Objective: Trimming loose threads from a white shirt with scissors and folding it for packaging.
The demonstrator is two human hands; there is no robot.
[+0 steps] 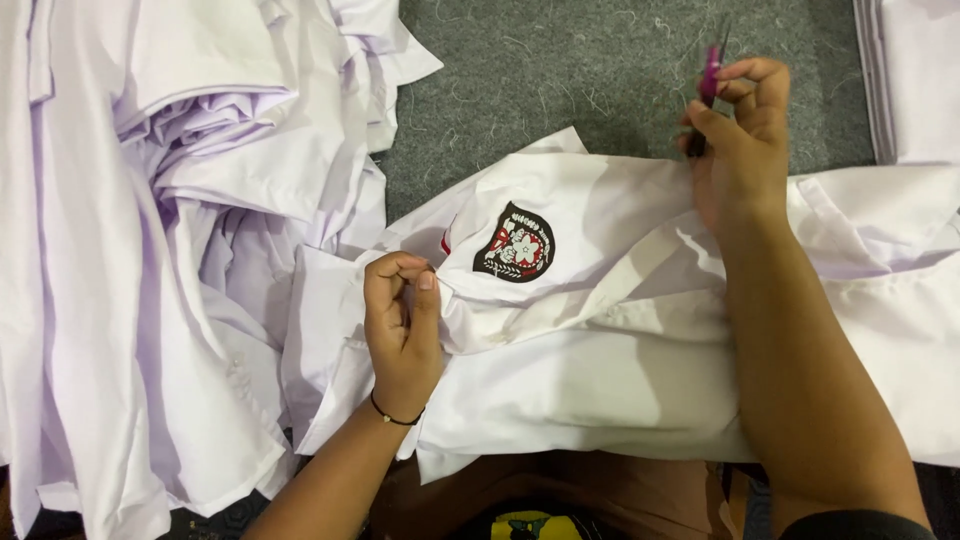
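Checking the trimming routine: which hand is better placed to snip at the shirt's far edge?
Probably the right hand: it holds the purple snips at the white shirt edge, while the left hand pinches fabric near the badge.

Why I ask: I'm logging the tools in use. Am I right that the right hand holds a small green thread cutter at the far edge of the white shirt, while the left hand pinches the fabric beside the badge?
Not quite: the cutter in the right hand is pink-purple, not green, as the head view shows. The rest holds: it is at the far edge of the white shirt, and the left hand pinches fabric beside the badge.
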